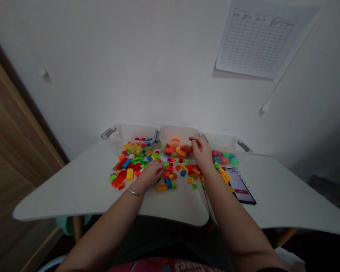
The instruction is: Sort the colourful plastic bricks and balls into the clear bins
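Note:
My left hand (pixel 151 173) is low over the loose toy building bricks, its fingers curled down together. Whatever is under its fingertips is hidden. Close by lie a yellow-orange brick (pixel 162 187) and a blue brick (pixel 168 183). My right hand (pixel 201 152) is raised at the right end of the middle clear plastic bin (pixel 177 132), fingers pointing left and slightly apart, with no brick visible in them. Orange, yellow and red pieces (pixel 177 150) fill the lower part of that bin. A yellow brick (pixel 130 174) lies left of my left hand.
A left clear bin (pixel 133 131) holds mixed bricks; a right bin (pixel 223 140) holds rounded coloured pieces. A phone or tablet (pixel 242 189) lies on the white table (pixel 82 189) beside my right forearm, near yellow bricks (pixel 223 175). The wall stands behind the bins.

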Available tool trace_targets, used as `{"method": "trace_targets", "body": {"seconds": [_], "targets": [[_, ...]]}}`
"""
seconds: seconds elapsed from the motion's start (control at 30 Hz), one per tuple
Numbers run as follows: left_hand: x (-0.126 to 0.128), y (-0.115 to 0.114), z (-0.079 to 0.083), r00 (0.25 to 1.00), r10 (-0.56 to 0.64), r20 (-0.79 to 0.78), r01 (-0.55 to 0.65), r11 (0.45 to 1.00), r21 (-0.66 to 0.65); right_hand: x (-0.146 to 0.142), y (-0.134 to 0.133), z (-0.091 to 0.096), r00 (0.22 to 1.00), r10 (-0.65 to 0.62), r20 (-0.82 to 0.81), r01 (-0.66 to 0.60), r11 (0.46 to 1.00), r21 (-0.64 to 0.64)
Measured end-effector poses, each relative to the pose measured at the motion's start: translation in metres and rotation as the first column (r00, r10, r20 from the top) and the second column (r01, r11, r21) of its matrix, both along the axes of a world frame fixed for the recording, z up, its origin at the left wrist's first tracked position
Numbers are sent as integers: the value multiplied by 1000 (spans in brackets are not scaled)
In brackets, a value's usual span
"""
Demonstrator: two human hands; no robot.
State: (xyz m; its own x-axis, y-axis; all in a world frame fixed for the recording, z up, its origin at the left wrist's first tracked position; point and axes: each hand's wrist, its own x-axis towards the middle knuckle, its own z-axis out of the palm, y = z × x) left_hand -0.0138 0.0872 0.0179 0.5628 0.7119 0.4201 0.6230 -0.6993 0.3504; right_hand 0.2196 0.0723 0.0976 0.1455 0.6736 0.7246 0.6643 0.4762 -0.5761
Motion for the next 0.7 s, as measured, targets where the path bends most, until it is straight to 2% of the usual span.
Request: {"method": "trace_targets", "body": {"seconds": [0.13, 0.23, 0.3, 0.47, 0.7], "targets": [[3, 0, 1, 1000, -13, -3, 13, 1000, 9, 0, -23, -31, 987, 9, 158, 6, 996, -91], [4, 1, -1, 1000, -13, -3, 13, 1000, 15, -2, -34, -59, 952, 45, 303, 38, 965, -261], [4, 1, -2, 1000, -10, -1, 10, 1000, 17, -4, -38, -71, 916, 67, 395, 75, 940, -334], [4, 1, -4, 1000, -3, 8, 3, 1000, 16, -5, -43, -79, 845, 47, 532, 144, 939, -313], [4, 0, -3, 1000, -2, 12, 1, 1000, 16, -1, -42, -84, 826, 56, 560, 136, 946, -295]]}}
